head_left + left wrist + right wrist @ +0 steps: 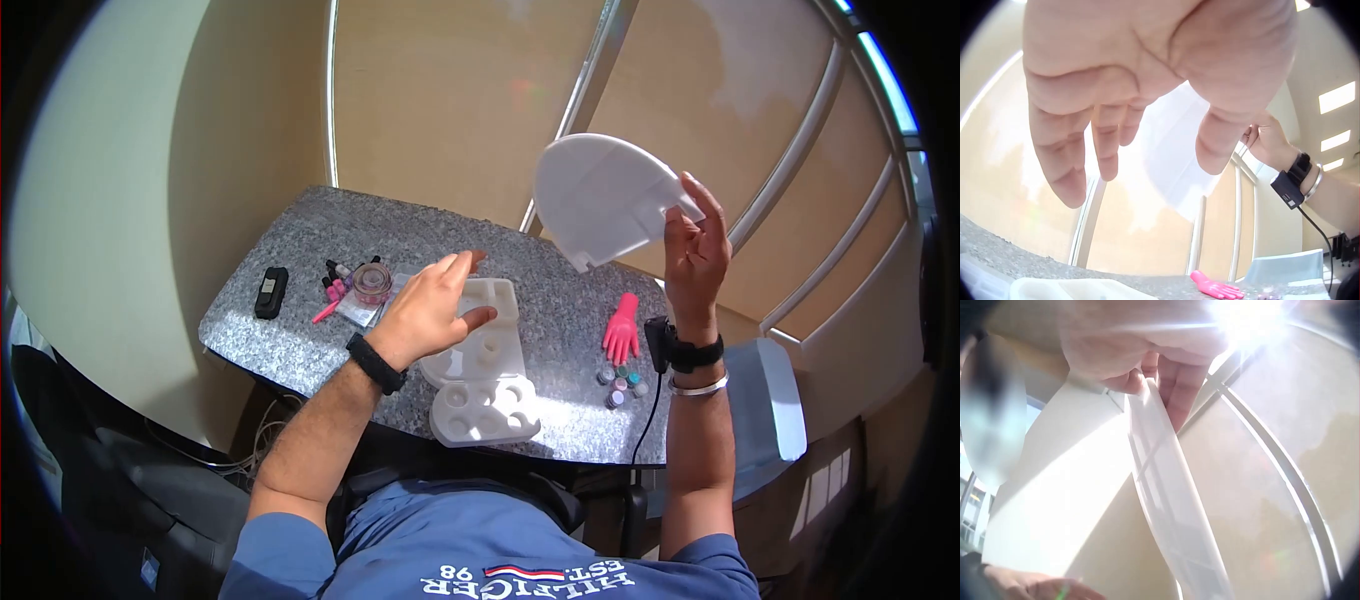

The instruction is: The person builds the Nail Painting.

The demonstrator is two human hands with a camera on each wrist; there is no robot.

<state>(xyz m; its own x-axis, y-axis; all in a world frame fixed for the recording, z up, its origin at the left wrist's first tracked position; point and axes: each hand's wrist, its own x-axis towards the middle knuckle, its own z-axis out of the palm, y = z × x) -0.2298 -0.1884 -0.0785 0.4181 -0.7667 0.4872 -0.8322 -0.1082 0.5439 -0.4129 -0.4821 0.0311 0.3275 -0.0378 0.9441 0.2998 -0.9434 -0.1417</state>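
Observation:
My right hand point(697, 255) is raised above the table's right side. Its thumb and fingers pinch the edge of a white, round-ended plastic lid point(600, 195), which hangs tilted in the air. In the right wrist view the lid point(1169, 487) appears nearly edge-on, running down from the fingertips. My left hand point(425, 310) hovers over a white plastic tray point(485, 425), fingers loosely spread and thumb apart, holding nothing. Round wells line the tray's near part; larger compartments lie in its far part, partly hidden by the left hand.
Right of the tray lie a pink model hand point(622, 332) and several small jars point(615, 398). At left are a black device point(270, 292), a round clear container point(372, 282) and pink tools point(325, 312). A pale blue bin point(775, 400) stands beyond the table's right edge.

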